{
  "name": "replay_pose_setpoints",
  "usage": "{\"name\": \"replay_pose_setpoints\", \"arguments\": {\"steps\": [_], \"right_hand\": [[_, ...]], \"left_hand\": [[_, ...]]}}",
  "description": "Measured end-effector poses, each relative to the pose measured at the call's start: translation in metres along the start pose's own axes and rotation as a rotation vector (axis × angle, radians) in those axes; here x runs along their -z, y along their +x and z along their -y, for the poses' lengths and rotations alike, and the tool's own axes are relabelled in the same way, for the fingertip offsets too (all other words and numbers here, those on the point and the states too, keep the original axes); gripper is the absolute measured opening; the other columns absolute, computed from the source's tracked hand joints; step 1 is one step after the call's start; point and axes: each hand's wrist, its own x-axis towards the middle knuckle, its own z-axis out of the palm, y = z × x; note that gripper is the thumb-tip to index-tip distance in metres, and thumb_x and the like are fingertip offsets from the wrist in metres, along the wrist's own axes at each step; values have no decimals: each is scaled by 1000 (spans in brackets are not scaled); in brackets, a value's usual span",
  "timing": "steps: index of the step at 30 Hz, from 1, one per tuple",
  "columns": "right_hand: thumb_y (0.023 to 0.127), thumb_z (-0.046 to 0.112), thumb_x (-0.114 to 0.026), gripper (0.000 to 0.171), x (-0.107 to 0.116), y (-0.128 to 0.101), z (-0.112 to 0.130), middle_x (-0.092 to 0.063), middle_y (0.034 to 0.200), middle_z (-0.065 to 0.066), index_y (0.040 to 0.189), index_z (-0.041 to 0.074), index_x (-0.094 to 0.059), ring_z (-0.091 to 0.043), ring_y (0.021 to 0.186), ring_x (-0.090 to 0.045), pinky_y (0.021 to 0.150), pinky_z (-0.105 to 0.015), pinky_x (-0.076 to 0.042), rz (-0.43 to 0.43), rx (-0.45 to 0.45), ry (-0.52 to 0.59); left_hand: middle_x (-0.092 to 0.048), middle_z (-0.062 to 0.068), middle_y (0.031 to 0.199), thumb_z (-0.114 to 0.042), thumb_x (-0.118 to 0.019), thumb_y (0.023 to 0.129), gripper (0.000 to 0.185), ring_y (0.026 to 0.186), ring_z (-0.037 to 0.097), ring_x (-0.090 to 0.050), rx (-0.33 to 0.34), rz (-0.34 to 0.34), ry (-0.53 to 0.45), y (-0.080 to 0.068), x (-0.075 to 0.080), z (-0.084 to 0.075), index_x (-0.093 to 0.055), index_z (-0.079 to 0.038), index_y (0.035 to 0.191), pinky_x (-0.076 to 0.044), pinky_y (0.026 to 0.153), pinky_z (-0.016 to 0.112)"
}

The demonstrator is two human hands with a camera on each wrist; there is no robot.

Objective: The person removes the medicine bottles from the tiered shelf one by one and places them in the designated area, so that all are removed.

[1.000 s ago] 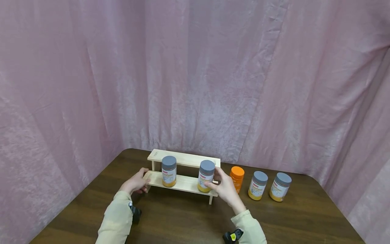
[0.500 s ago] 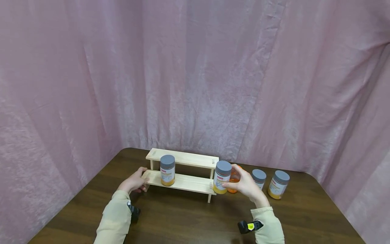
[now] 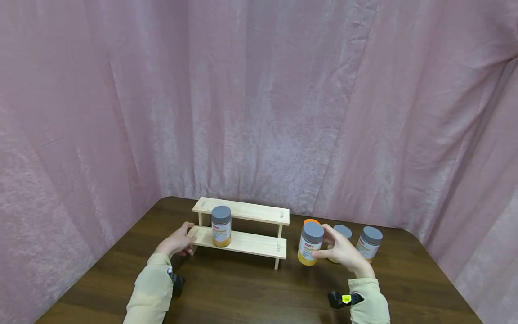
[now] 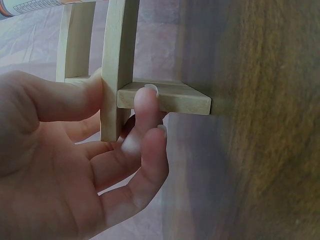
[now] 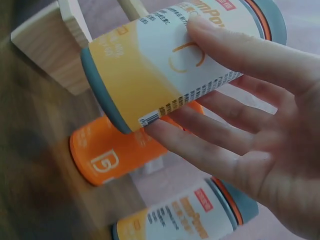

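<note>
On the dark table [image 3: 251, 288] before pink drapes, I see my left hand [image 3: 178, 243] grasping the wooden rack [image 3: 243, 243] holding one jar [image 3: 221, 226], my right hand [image 3: 341, 252] gripping a grey-lidded jar [image 3: 310, 244].

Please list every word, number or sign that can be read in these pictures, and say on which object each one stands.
"B": large white character on the side of the orange bottle.
"mPo": the readable end of a larger word, cut off by the frame edge, on the held jar in the right hand.
Small print and barcode on that jar: too small to read.
Label of the jar lying below: blurred.
Label of the jar on the shelf: too small.
</note>
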Motion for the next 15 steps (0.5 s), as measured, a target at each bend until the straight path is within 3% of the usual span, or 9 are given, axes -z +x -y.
{"name": "replay_pose_setpoints", "arguments": {"steps": [3,6,10,15], "right_hand": [[77,17,-81,69,4,-3,-3,-56,130,-24,133,4,-43,-28,117,-60,92,-50,-50,12,0,7],[78,16,-81,69,6,-5,-5,-56,129,-25,133,2,-42,-37,118,-58,89,-44,-53,13,-13,-1],[77,17,-81,68,7,-5,-9,-57,128,-23,132,3,-43,-38,118,-57,89,-45,-52,11,-45,-9],[76,17,-82,71,7,-5,-14,-57,128,-22,133,4,-43,-39,121,-55,96,-55,-47,32,-71,-1]], "left_hand": [[-55,11,72,-7,-46,99,54,57,13,-56,2,4,1,1,0,1,-19,3,144,-45,57,29],[-55,11,72,-8,-46,99,54,57,13,-56,6,7,4,1,0,1,-18,3,145,-45,57,29],[-56,11,73,-8,-46,99,54,56,13,-56,2,11,0,3,1,0,-18,3,145,-44,56,28],[-56,11,72,-8,-46,99,55,56,13,-56,9,14,2,3,1,2,-18,3,145,-44,56,28]]}}
